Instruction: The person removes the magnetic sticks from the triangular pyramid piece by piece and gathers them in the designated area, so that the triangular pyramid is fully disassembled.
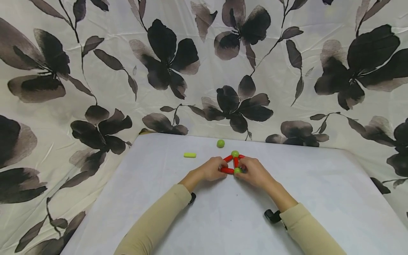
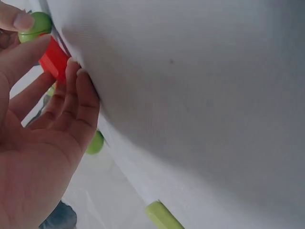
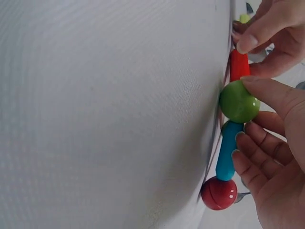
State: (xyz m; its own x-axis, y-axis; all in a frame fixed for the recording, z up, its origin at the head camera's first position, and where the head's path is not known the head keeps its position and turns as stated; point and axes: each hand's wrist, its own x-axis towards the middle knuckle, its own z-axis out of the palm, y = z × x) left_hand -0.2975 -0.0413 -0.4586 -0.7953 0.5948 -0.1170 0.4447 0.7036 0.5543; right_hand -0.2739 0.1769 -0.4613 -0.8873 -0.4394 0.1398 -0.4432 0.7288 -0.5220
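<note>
Red and green pieces, probably smooth plastic, make a small linked figure on the white-covered desk [image 1: 204, 230], close to the middle of its far edge. From where I stand, the left hand [image 1: 214, 169] pinches the left end of the near red rod [image 1: 227, 170], thumb against fingers, and the right hand [image 1: 255, 170] grips the near green ball [image 1: 237, 170] at that rod's other end. Another red rod [image 1: 236, 162] runs from there toward the far green ball [image 1: 234, 153]. The right wrist's view also shows a blue rod [image 3: 229, 150] beside the right fingers, with a red ball [image 3: 219, 193] at its end. A loose green ball [image 1: 220, 143] lies nearer the far edge, and a yellow-green bar [image 1: 190, 155] lies toward the far left corner. I'd expect every piece to be light and stiff, not fragile, the balls slick and ready to roll. The joints look like the weak places, so the figure would likely fold if lifted by one part; better to take a rod along its sides and a ball across its widest part, steadying both together.
</note>
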